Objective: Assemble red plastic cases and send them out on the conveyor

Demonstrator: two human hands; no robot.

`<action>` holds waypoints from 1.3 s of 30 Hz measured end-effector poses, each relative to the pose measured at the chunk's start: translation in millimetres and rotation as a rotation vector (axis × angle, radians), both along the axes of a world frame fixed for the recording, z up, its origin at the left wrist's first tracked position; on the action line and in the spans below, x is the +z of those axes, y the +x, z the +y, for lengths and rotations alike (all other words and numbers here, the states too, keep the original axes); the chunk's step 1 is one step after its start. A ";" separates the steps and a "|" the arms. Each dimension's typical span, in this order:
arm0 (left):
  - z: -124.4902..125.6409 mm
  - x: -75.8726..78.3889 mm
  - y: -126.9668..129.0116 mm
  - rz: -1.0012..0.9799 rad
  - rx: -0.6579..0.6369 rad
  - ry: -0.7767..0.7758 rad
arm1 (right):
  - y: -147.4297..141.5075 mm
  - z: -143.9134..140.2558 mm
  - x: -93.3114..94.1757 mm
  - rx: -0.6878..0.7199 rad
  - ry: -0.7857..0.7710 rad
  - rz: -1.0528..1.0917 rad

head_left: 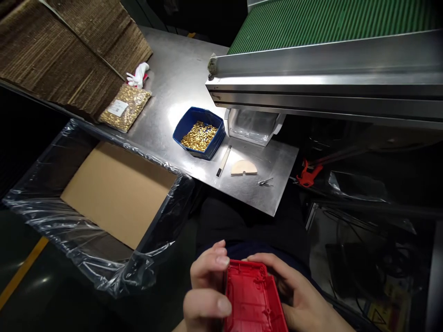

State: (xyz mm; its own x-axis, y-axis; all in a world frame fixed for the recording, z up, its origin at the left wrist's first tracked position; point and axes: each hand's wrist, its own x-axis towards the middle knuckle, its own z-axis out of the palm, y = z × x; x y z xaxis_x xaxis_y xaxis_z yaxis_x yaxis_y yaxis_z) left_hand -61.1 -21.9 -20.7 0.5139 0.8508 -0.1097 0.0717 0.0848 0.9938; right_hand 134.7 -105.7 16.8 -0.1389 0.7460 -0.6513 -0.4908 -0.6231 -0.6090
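Note:
A red plastic housing (247,297), an open shell with small posts and ribs inside, is held over my lap at the bottom of the view. My left hand (207,288) grips its left edge, with the thumb and fingertips at the rim. Around its top and right side wraps my right hand (294,288), fingers partly hidden behind the shell. The housing's lower end runs out of the frame. On the metal table ahead sits a blue bin (218,140) with many small brass parts (200,136) in it.
Near the table (166,69) edge lie a pen-like tool (224,161), a beige half-disc (244,167) and small metal pieces (266,182). A clear-lined bin (241,133) sits under the green conveyor (332,23). At left are a plastic-lined carton (117,193), stacked cardboard (69,55) and a brass-parts bag (129,108).

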 end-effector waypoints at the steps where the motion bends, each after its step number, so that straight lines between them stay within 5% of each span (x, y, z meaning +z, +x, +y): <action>1: 0.2 3.7 7.4 -0.077 0.108 0.069 | -0.3 0.4 -0.3 0.000 -0.001 -0.007; 3: 1.9 9.0 19.6 -0.158 0.234 0.146 | 0.0 -1.2 -0.7 0.009 0.001 -0.030; 8: 14.0 13.7 26.2 -0.270 0.119 0.072 | 4.4 -10.2 1.1 0.100 -0.023 -0.249; 11: 25.7 19.6 28.9 -0.277 0.030 -0.412 | 4.6 -7.0 0.7 0.156 0.067 -0.458; 14: 37.0 23.3 37.1 -0.174 0.111 -0.997 | 4.0 2.8 -7.9 0.121 0.148 -0.553; 17: 45.2 18.8 41.2 -0.167 0.158 -1.263 | 11.5 16.7 -23.1 0.024 0.080 -0.479; 20: 54.5 7.3 33.5 -0.183 0.090 -1.162 | 29.6 36.6 -34.1 0.079 0.013 -0.339; 23: 66.3 -8.1 18.3 -0.291 -0.141 -1.032 | 48.0 62.1 -32.4 0.352 0.009 -0.262; 26: 75.2 -24.4 5.8 -0.410 -0.382 -1.116 | 54.5 88.7 -23.8 0.684 0.091 -0.293; 30: 80.4 -42.4 0.1 -0.440 -0.509 -1.178 | 47.6 120.2 -23.6 0.974 0.199 -0.336; 36: 74.9 -56.9 0.1 -0.464 -0.655 -1.321 | 38.6 157.4 -43.1 1.194 0.335 -0.175; 39: 62.4 -58.4 -2.2 -0.582 -0.607 -1.374 | 51.7 174.4 -54.6 1.090 0.348 -0.546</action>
State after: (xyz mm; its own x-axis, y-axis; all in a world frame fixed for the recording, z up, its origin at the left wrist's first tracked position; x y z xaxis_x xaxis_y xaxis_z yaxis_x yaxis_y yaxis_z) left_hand -63.4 40.5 -79.0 0.9642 -0.0565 -0.2593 0.0841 0.9918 0.0967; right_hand 186.4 68.7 -37.8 -0.5626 0.5570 -0.6109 0.5403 -0.3115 -0.7817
